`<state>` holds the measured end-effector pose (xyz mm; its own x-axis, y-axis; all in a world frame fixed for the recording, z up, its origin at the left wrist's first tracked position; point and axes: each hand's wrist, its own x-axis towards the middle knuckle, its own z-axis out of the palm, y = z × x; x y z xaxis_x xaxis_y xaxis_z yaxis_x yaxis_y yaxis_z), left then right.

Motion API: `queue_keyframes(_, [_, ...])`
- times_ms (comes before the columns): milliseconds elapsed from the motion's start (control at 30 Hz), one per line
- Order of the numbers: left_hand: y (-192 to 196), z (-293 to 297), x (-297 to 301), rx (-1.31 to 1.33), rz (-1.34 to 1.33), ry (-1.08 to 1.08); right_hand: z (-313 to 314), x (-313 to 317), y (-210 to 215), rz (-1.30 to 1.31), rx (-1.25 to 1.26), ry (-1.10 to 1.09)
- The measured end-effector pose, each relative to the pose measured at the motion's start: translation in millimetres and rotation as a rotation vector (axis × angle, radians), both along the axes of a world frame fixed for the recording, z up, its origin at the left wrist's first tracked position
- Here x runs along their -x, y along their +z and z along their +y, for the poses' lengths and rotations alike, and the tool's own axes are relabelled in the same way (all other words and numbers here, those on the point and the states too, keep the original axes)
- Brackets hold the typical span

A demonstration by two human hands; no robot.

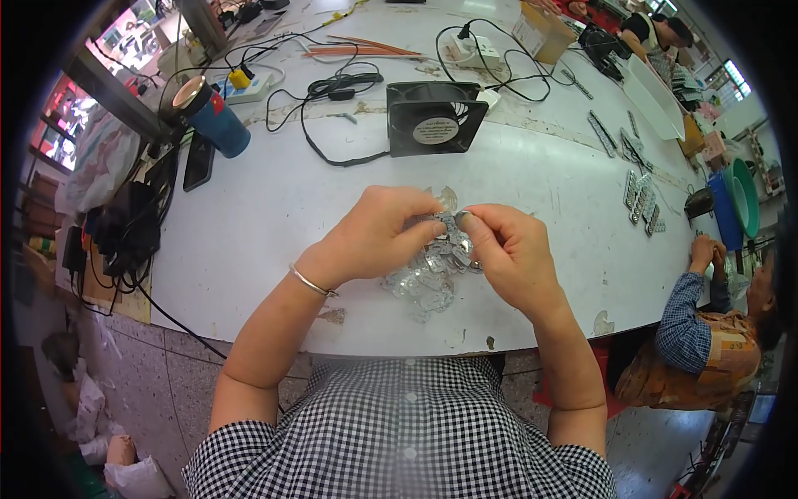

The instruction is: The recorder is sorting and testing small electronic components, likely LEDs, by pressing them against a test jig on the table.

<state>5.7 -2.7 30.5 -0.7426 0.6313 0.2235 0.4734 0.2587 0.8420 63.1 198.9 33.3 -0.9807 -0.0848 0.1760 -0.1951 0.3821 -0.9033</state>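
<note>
Over the middle of the white table, my left hand [384, 230] and my right hand [514, 254] work close together with fingers pinched. Between the left thumb and fingers is a small flat silvery piece [445, 223]. The right thumb and forefinger pinch at its right side, on a small grey edge; whether that is the same piece I cannot tell. Right under my hands lies a loose pile of thin, shiny silvery pieces [424, 287], partly covered by the fingers. A bracelet circles my left wrist.
A black square fan [436, 119] stands beyond my hands. At the left are a blue tumbler [218, 125], a phone [199, 161] and tangled black cables [133, 229]. Silvery strips [640, 200] lie at the right, near a white tray [652, 98]. A person [706, 333] sits at the right edge.
</note>
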Motion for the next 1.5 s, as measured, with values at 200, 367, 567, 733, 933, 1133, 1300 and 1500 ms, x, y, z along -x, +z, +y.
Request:
queue_keyframes(200, [-6.8, 3.0, 4.3, 0.036, 0.141, -0.002, -2.5, 5.3, -7.2, 0.160, -0.178, 0.023])
queue_keyframes(367, [-0.3, 4.6, 9.4, 0.129, 0.063, -0.009, 3.9, 12.8, 3.0, 0.026, -0.320, 0.125])
queue_keyframes(567, [12.3, 2.4, 12.4, 0.123, -0.148, -0.088, 9.4, 22.6, 7.2, -0.095, -0.116, 0.153])
queue_keyframes(733, [11.9, -2.7, 26.8, 0.244, -0.255, -0.106, 3.8, 32.3, 2.2, 0.064, -0.143, 0.199])
queue_keyframes(933, [7.7, -17.7, 27.8, 0.171, -0.454, -0.240, 5.3, 36.1, -7.6, -0.379, 0.351, 0.380])
queue_keyframes(1133, [1.5, -18.1, 29.3, -0.056, -0.438, -0.095, 6.9, 45.7, -27.8, -0.307, 0.359, 0.209])
queue_keyframes(1300, [-19.8, -16.0, 24.0, -0.071, -0.163, 0.205, 0.2, 40.1, -29.1, -0.280, 0.182, 0.057])
queue_keyframes(1500, [-21.4, -0.2, 16.7, 0.046, 0.458, 0.190, -0.5, 37.2, -34.4, -0.158, 0.107, 0.075])
